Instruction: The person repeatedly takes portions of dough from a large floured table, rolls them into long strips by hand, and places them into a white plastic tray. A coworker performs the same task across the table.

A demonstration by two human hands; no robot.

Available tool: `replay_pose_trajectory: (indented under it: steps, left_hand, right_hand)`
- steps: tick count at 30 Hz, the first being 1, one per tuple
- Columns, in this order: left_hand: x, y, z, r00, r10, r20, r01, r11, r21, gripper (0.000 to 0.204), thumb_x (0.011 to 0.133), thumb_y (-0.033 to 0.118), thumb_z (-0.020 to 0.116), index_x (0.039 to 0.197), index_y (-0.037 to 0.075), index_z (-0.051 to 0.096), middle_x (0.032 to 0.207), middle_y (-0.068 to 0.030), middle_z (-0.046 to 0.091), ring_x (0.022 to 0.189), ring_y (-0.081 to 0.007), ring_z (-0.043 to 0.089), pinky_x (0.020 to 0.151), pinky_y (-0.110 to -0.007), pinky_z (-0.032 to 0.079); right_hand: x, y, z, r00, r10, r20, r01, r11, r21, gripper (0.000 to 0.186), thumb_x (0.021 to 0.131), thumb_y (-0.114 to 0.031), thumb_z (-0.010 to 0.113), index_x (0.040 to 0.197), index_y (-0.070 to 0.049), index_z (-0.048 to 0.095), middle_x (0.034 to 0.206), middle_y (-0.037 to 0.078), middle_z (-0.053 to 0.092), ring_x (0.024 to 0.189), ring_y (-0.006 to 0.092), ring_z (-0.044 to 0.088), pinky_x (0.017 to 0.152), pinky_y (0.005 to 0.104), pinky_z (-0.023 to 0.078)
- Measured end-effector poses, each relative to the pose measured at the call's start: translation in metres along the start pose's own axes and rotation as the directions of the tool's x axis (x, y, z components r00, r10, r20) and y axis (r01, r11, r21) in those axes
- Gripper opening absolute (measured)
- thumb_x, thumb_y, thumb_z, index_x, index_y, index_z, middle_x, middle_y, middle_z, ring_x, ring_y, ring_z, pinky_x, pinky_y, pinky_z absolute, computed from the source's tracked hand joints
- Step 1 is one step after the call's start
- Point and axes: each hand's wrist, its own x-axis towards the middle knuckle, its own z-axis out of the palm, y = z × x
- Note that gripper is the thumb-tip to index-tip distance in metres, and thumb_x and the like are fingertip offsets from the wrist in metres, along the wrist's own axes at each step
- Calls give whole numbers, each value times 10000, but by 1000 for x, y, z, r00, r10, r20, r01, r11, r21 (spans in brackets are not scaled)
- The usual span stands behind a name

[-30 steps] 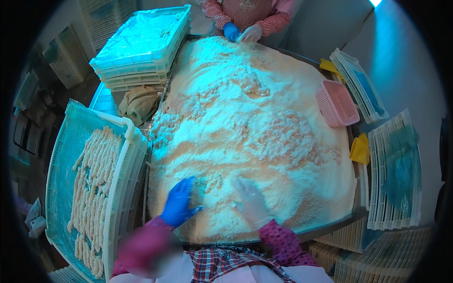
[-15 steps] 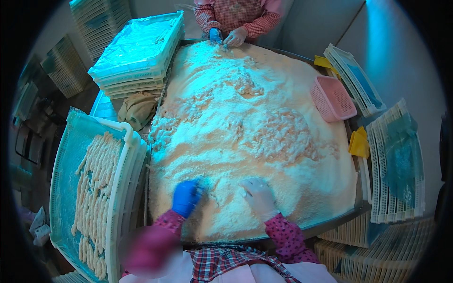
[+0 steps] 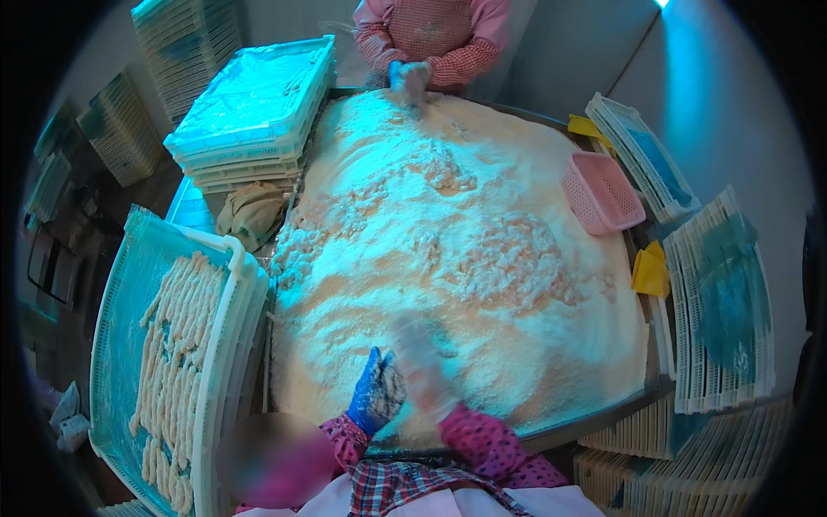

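As two gloved hands came close together at the near side of the table (image 3: 594, 418), both were over one broad bed of pale crumbs (image 3: 379, 284). The left hand (image 3: 376, 395), in blue, had crumbs stuck to it; the right hand (image 3: 422, 370), in white, was just beside it and so blurred that I could not tell whether anything was pinched between the two. Three lumpy heaps (image 3: 512, 258) lay farther up the bed: one large, two smaller.

To the left, one tray (image 3: 129, 345) topped a stack and held rows of coated strips (image 3: 172, 353); beyond it were one brown cloth (image 3: 250, 215) and one stack of white trays (image 3: 250, 142). On the right were one pink basket (image 3: 582, 200), two yellow pieces (image 3: 650, 270) and two leaning tray stacks (image 3: 689, 345). Across the table, one co-worker (image 3: 431, 39) had two gloved hands together.
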Motion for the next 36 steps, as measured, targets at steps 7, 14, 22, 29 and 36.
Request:
replay_pose_trajectory:
  steps: [7, 14, 22, 29, 36]
  left_hand:
    - [39, -42, 71, 565, 697, -442, -510, 716, 477, 557, 986, 403, 322, 1407, 40, 281, 1405, -120, 379, 1274, -220, 382, 1042, -352, 324]
    - [-47, 34, 37, 764, 421, -490, -109, 832, 544, 467, 969, 380, 421, 1289, 42, 455, 1015, -94, 592, 859, -131, 539, 800, -287, 458]
    - [-141, 101, 230, 349, 901, -258, -316, 373, 872, 359, 940, 401, 485, 1111, 90, 537, 909, -55, 565, 808, -162, 551, 721, -306, 488]
    - [-434, 210, 259, -97, 995, -10, 267, 36, 963, 452, 934, 417, 470, 1169, 36, 531, 1070, -101, 594, 953, -179, 553, 842, -321, 458]
    - [-389, 216, 249, 170, 966, 193, 650, -257, 715, 391, 943, 307, 452, 1194, 18, 532, 1144, -129, 576, 1052, -224, 542, 930, -347, 418]
  right_hand:
    - [12, -37, 8, 975, -171, 141, 158, 983, 95, 563, 925, -378, 423, 1399, -82, 356, 1467, 151, 290, 1386, 295, 204, 1126, 445, 120]
    - [94, 38, -30, 986, 28, -165, -105, 871, -479, 367, 774, -209, 629, 1095, -56, 539, 1016, 148, 570, 961, 344, 535, 836, 444, 428]
    - [109, 87, -51, 990, 35, -140, -117, 757, -643, 96, 733, -38, 609, 823, -35, 574, 714, 119, 557, 728, 292, 564, 660, 398, 441]
    - [118, 146, -54, 922, 346, -176, -347, 938, 28, 114, 751, 5, 590, 863, -15, 581, 767, 41, 579, 705, 129, 556, 640, 263, 449]
    - [95, 34, -59, 995, -5, 97, 22, 986, -168, 171, 738, -63, 644, 909, -53, 632, 866, 68, 630, 801, 193, 602, 738, 317, 479]
